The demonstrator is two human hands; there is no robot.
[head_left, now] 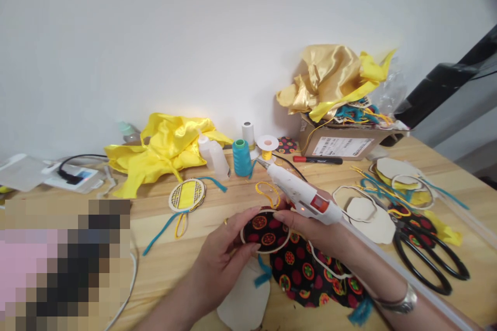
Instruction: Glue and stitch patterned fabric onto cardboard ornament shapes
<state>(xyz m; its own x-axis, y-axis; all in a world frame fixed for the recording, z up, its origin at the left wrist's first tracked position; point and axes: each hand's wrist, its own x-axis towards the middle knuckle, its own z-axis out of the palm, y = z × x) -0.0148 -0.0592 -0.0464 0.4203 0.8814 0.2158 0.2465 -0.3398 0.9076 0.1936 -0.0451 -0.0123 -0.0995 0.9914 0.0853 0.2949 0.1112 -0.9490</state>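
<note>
Between both hands is a small round wooden frame [267, 231] with dark flower-patterned fabric filling it. My left hand [223, 248] grips its left edge, thumb below and fingers above. The thumb of my right hand [306, 225] presses on the frame's right edge. A white hot glue gun [306, 196] also sits at my right hand, nozzle pointing up and left; its handle is hidden behind the hand. Beneath lie a larger piece of patterned fabric [301, 269], a pale flat wavy-edged piece [246, 297] and a teal tassel [263, 271].
Left of the hands lies a finished-looking round ornament [188, 195] with yellow fabric. Black-handled scissors [427, 258] lie at right. Behind stand a teal thread cone [242, 158], squeeze bottles [217, 158], yellow satin [166, 145] and a cardboard box [337, 139] piled with fabric.
</note>
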